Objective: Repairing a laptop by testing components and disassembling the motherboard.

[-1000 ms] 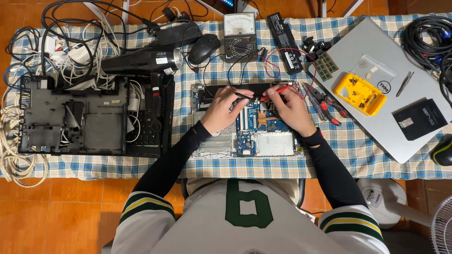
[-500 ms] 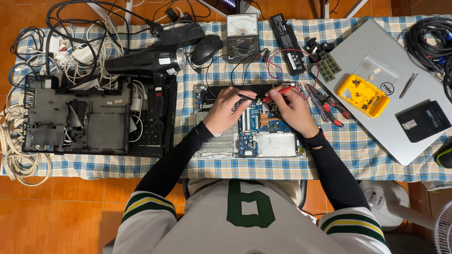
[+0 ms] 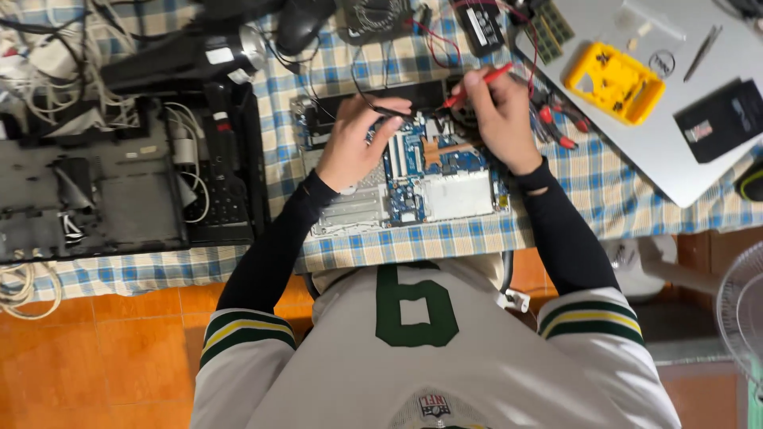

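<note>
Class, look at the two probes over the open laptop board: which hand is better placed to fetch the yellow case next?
Probably the right hand. Holding the red probe, it sits nearer the yellow case on the silver laptop lid. The left hand, with the black probe, is farther across the circuit board.

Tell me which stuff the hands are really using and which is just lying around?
In use:
left hand with black probe
right hand with red probe
blue circuit board

Lying about:
yellow case
silver laptop lid
red-handled pliers
black mouse
black chassis
</note>
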